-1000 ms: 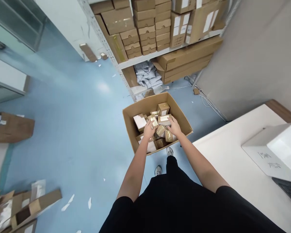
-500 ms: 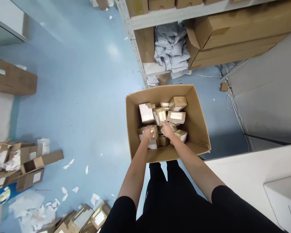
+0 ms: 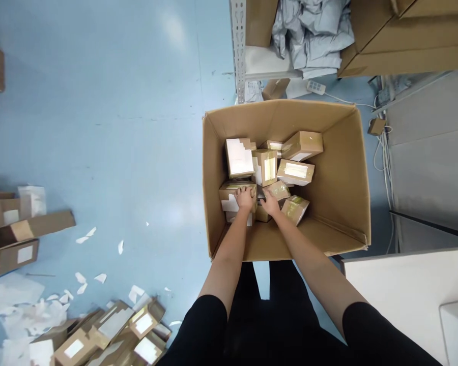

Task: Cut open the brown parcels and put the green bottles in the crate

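A large open cardboard carton [image 3: 339, 173] stands on the blue floor in front of me, holding several small brown parcels with white labels. My left hand [image 3: 245, 197] is curled over the top of one small parcel [image 3: 231, 195] at the carton's near left. My right hand [image 3: 270, 203] reaches in beside it, fingers bent down among the parcels, touching a taped parcel [image 3: 278, 190]; what it holds, if anything, is hidden. More parcels [image 3: 295, 172] lie further back in the carton.
A metal shelf post [image 3: 237, 51] with grey mail bags [image 3: 313, 35] and flat cartons [image 3: 404, 51] stands behind the carton. Torn boxes and paper scraps [image 3: 99, 335] litter the floor at left. A white table [image 3: 404, 290] is at right, cables [image 3: 381, 147] along the wall.
My view has tilted down and moved closer to the carton. Both hands have sunk lower among the near parcels, the left one settling on a small parcel.
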